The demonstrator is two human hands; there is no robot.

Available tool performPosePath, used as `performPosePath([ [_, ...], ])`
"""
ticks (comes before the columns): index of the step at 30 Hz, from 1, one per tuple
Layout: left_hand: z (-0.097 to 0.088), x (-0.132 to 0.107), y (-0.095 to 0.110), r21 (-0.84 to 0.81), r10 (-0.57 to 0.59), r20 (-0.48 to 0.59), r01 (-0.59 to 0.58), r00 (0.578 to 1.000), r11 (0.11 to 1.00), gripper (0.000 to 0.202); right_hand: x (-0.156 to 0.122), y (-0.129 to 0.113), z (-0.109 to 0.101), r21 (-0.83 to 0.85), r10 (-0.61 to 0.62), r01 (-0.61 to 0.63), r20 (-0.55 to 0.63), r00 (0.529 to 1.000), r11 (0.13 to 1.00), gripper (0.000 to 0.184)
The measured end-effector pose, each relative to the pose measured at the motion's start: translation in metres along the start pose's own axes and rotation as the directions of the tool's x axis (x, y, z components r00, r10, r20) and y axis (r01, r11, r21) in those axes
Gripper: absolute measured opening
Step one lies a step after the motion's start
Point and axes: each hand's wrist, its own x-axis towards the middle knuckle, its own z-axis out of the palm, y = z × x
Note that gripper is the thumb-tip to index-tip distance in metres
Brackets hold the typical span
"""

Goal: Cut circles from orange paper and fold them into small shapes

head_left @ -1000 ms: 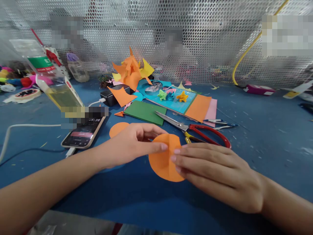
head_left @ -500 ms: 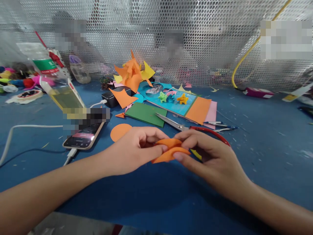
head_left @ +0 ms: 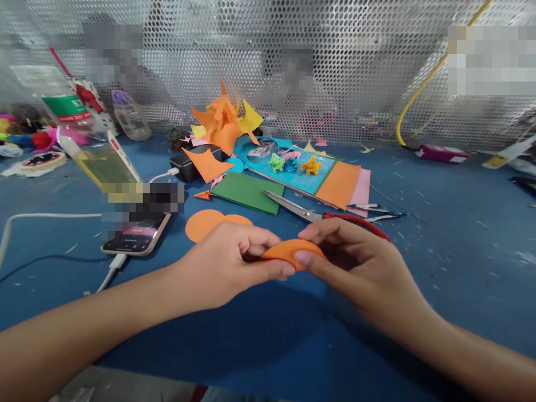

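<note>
Both my hands hold a piece of orange paper (head_left: 288, 252) with a curved upper edge, just above the table. It looks bent over or folded. My left hand (head_left: 228, 262) pinches its left end, thumb in front. My right hand (head_left: 355, 257) grips the right end, with the thumb pressed on its near face; the fingers behind are partly hidden. Orange paper circles (head_left: 204, 225) lie on the table beyond my left hand, partly covered by it. Red-handled scissors (head_left: 299, 210) rest just behind my right hand, blades toward the green paper (head_left: 247, 191).
A phone (head_left: 138, 234) with a white cable lies at left, beside a tilted bottle (head_left: 100, 156). Orange paper scraps (head_left: 221, 123), small folded stars (head_left: 310, 165) and coloured sheets (head_left: 340, 184) lie toward the back. A perforated metal panel (head_left: 355, 72) closes off the far side.
The two orange curved edges between my hands have come together into one. A second orange circle now shows on the table behind my left hand. The view has shifted slightly.
</note>
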Motion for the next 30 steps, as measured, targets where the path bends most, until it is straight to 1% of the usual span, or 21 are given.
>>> performPosePath([
  [8, -0.0012, 0.0021, 0.0037, -0.117, -0.030, 0.044, 0.035, 0.999, 0.993, 0.020, 0.0022, -0.0039, -0.0003, -0.045, -0.003, 0.002, -0.022, 1.000, 0.999, 0.010],
  [14, -0.0024, 0.0021, 0.0036, -0.064, -0.042, 0.052, 0.045, 0.998, 0.997, 0.021, -0.0002, -0.0031, 0.0000, -0.055, 0.037, -0.039, -0.026, 0.999, 0.998, 0.010],
  [18, -0.0021, 0.0017, 0.0002, 0.007, -0.087, 0.080, 0.086, 0.993, 0.996, 0.024, -0.0024, -0.0020, 0.0005, -0.119, 0.006, -0.001, 0.039, 0.999, 0.993, 0.007],
  [20, -0.0008, 0.0009, -0.0011, -0.025, -0.099, 0.103, 0.102, 0.990, 0.994, 0.025, -0.0030, -0.0015, 0.0008, -0.164, -0.018, 0.033, 0.094, 0.995, 0.986, 0.004],
  [21, -0.0001, 0.0004, -0.0014, -0.046, -0.096, 0.101, 0.101, 0.990, 0.994, 0.031, -0.0032, -0.0014, 0.0009, -0.178, -0.029, 0.049, 0.113, 0.993, 0.983, 0.003],
  [22, 0.0007, -0.0002, -0.0014, -0.061, -0.089, 0.086, 0.094, 0.992, 0.994, 0.040, -0.0032, -0.0013, 0.0010, -0.184, -0.036, 0.059, 0.125, 0.992, 0.981, 0.005],
  [24, 0.0017, -0.0011, -0.0011, -0.061, -0.066, 0.036, 0.068, 0.997, 0.996, 0.052, -0.0032, -0.0013, 0.0010, -0.161, -0.038, 0.062, 0.150, 0.988, 0.985, 0.017],
  [27, 0.0024, -0.0015, -0.0001, -0.048, -0.040, -0.001, 0.040, 0.999, 0.998, 0.055, -0.0041, -0.0012, 0.0011, -0.131, 0.006, 0.019, 0.187, 0.982, 0.991, 0.034],
  [30, 0.0035, -0.0011, 0.0010, -0.038, -0.044, -0.016, 0.043, 0.999, 0.998, 0.055, -0.0050, -0.0013, 0.0006, -0.169, 0.039, -0.011, 0.163, 0.986, 0.986, 0.038],
])
